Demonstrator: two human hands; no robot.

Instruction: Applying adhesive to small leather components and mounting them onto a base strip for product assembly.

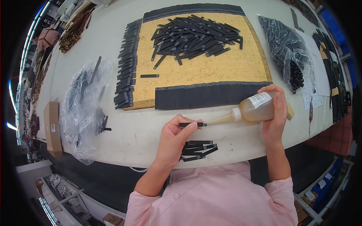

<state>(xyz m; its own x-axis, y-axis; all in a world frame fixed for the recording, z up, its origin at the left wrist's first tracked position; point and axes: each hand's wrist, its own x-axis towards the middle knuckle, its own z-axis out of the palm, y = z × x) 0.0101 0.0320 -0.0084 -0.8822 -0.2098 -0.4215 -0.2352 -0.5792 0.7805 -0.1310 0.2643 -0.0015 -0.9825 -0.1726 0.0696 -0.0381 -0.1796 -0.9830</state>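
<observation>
My left hand (174, 136) pinches a short black strip (187, 124) between thumb and fingers, its grey end pointing right. In my right hand (276, 113) is a squeeze bottle (257, 108) of amber liquid, tipped on its side. Its long thin nozzle (220, 119) reaches left, with the tip at the strip's grey end; whether they touch I cannot tell. Several loose black strips (198, 149) lie on the table just right of my left wrist. Beyond my hands, a row of black strips (203, 97) lines the near edge of a yellow board (181, 75).
A heap of black strips (196, 35) covers the board's far part, with more along its left and far edges. Clear plastic bags (85, 113) (290, 52) lie on both sides. A cardboard piece (52, 128) stands left; a red-handled tool (311, 109) lies right on the white table (128, 139).
</observation>
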